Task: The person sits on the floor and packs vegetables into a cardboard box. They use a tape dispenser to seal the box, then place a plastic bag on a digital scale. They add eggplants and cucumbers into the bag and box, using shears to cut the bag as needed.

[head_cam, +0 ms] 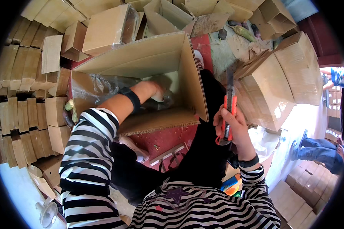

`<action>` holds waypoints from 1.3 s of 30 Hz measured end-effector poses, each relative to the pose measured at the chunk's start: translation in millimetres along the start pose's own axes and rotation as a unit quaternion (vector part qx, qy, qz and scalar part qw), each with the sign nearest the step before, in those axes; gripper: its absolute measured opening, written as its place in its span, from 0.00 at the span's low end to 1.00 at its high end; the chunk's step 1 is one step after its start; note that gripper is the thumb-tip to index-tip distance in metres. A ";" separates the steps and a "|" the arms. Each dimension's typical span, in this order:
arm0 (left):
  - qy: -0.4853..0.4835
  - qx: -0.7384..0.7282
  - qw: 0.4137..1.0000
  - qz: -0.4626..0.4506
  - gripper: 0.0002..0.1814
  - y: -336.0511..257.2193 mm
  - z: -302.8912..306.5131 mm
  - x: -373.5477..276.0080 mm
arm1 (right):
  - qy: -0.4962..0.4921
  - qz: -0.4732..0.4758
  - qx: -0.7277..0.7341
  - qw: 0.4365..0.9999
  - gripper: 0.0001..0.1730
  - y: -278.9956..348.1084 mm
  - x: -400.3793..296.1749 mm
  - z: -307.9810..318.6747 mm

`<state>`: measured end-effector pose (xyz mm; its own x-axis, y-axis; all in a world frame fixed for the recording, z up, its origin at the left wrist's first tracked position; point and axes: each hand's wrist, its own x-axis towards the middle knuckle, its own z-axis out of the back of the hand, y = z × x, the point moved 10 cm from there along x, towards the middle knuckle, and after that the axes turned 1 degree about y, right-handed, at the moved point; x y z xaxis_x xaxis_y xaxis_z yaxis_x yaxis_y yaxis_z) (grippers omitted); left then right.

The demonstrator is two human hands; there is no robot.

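A large cardboard box [160, 54] stands open before me, between my legs. My left hand [158, 91] reaches down inside it, close to clear plastic film [103, 86] that lies in the box; its fingers are partly hidden, so I cannot tell what they hold. To the right of the box, my right hand [235, 126] is closed around a red snap-off utility knife [230, 106]. The knife's long blade is extended and points away from me.
Stacked cartons [25, 114] line the left side, with more cartons [263, 88] close on the right. Root vegetables [242, 32] lie on the floor beyond the box. A fan [47, 213] stands at the lower left. Another person's legs [318, 148] show at the far right.
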<state>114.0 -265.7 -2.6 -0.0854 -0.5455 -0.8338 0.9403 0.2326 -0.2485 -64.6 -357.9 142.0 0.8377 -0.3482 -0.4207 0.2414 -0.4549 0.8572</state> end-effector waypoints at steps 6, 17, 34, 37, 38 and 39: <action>0.065 0.110 0.992 -0.004 0.23 6.3 17.5 25.5 | -0.016 0.097 0.038 0.994 0.17 4.0 0.6 9.1; -0.095 -0.204 0.967 -0.117 0.19 -2.7 -50.4 76.5 | 0.050 0.108 0.074 0.990 0.16 11.4 1.8 9.1; -0.372 -0.243 0.866 -0.227 0.06 -44.6 133.1 -169.8 | 0.036 0.128 0.056 0.990 0.14 3.8 -0.1 7.2; -0.397 -0.267 0.857 -0.192 0.08 -35.3 130.1 -161.3 | 0.031 0.140 0.047 0.989 0.14 4.2 -1.1 4.8; -0.402 -0.279 0.853 -0.178 0.09 -31.9 129.7 -159.0 | 0.030 0.140 0.045 0.989 0.14 4.0 -1.7 4.0; -0.399 -0.286 0.853 -0.175 0.11 -32.4 129.8 -156.6 | 0.027 0.141 0.044 0.989 0.13 3.5 -2.0 4.2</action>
<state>139.7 -292.2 200.0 0.1382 -0.9839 -0.1135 0.5690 0.1726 -0.8040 -67.5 -362.3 144.6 0.8911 -0.4283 -0.1503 -0.0468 -0.4161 0.9081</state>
